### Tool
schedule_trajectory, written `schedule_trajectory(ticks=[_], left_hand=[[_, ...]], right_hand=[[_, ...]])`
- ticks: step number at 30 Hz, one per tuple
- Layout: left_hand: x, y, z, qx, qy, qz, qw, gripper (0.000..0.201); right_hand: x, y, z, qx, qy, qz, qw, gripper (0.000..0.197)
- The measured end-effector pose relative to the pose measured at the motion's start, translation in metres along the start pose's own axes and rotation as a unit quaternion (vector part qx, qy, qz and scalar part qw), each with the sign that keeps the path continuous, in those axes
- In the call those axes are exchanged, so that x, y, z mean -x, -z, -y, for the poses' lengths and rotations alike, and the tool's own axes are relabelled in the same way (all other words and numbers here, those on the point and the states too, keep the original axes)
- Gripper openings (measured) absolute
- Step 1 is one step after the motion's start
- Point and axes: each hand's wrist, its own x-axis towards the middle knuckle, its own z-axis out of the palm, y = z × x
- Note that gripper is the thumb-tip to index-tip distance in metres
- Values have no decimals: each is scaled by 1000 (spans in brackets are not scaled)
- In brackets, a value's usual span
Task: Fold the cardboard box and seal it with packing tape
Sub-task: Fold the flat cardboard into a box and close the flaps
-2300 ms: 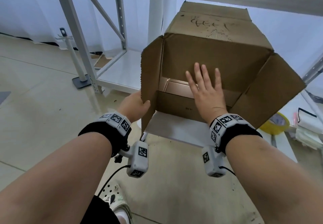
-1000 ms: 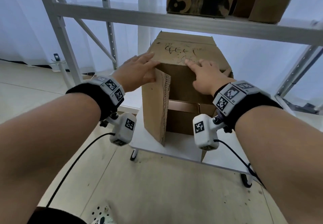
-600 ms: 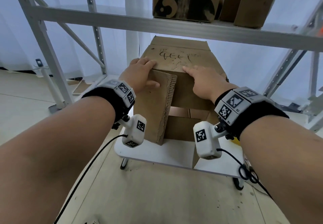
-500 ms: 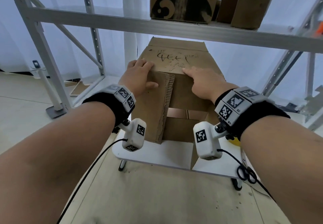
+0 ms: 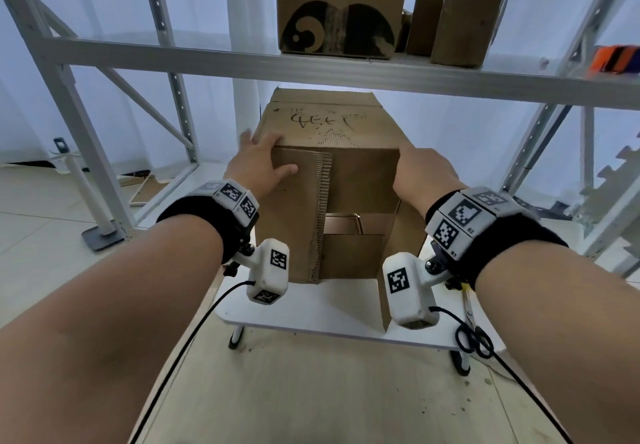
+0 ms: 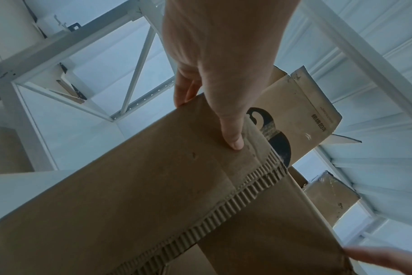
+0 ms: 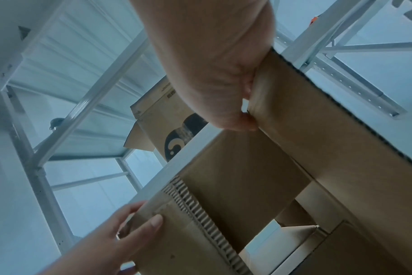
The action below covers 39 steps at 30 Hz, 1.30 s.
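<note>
A brown cardboard box (image 5: 325,124) lies on its side on a small white table (image 5: 311,308), its open end facing me. My left hand (image 5: 258,163) holds the box's upper left corner. Its thumb (image 6: 232,137) presses the left flap (image 5: 298,221) inward over the opening, and its fingers reach over the top edge. My right hand (image 5: 420,169) grips the upper edge of the right flap (image 7: 329,121), which still stands outward. The inner flaps show in the gap between the two. No tape is plainly visible.
Black-handled scissors (image 5: 472,336) lie on the table's right edge. A white metal shelf beam (image 5: 311,69) runs just above the box, with several cardboard boxes (image 5: 339,7) on it. A rack upright (image 5: 86,152) stands to the left, with bare floor in front.
My right hand slid from the front edge of the box's top to its right corner and took hold of the right flap. My left hand pressed the left flap further in.
</note>
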Motion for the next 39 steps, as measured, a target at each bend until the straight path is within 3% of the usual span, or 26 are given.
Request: schedule_trajectory(ticks=[5,9,14,18,21,24,28,33,35,39], left_hand=[[9,-1,5,67,27,-29,997,69],[20,4,-1,112,51,-62,990,69],[33,16,-21,90,16,-125,988,65],[57,18,-19,62,-13,-158,985,59],[74,9,-2,24,-26,-129,991,56],[75,17,5,-35,-41,-115,992,57],[60,31,2,-146,-85,-90,982,56],[50,30,1,-81,-123,-7,989,51],[50,30,2,-99,-135,-6,986,58],[50,27,6,-67,-135,-27,988,60]], right_hand=[[5,8,-6,-128,6,43,991,42],[12,13,-15,-214,-4,22,977,43],[21,34,-15,-275,-37,5,961,35],[36,32,-9,-254,-44,18,966,36],[48,18,-8,-207,-21,10,978,39],[47,14,-7,-227,-13,14,974,40],[45,10,-4,-377,-42,31,925,31],[43,-8,-8,-481,-61,3,875,25],[41,-17,-12,-468,-37,-22,882,27],[36,-38,-14,-347,53,-74,933,35]])
